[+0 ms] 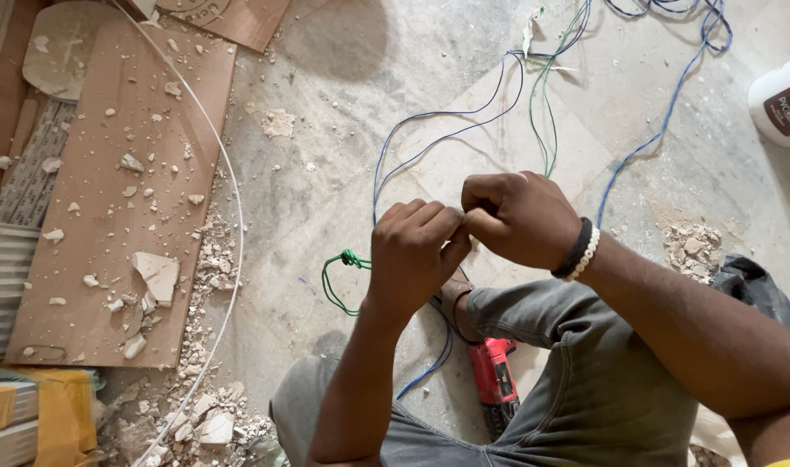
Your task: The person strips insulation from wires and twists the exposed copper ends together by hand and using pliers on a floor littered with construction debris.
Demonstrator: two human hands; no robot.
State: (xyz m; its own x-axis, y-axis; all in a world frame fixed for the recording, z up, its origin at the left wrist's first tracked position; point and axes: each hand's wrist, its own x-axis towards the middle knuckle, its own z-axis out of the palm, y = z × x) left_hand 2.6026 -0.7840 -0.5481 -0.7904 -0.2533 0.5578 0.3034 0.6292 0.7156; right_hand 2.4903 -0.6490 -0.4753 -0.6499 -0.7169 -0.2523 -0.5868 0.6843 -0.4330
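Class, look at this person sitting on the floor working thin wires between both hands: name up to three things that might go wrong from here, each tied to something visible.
1. The blue wires and green wire loop loosely across the floor; they might tangle or snag a foot.
2. The left hand and right hand are bare while pinching wire ends, so a sharp strand could prick a finger.
3. The red power tool lies by the leg, easily knocked.

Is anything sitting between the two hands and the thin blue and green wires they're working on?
Nothing visible does. The left hand and right hand already meet on the thin blue wires and green wires, pinching them; the exact grip is hidden by the fingers.
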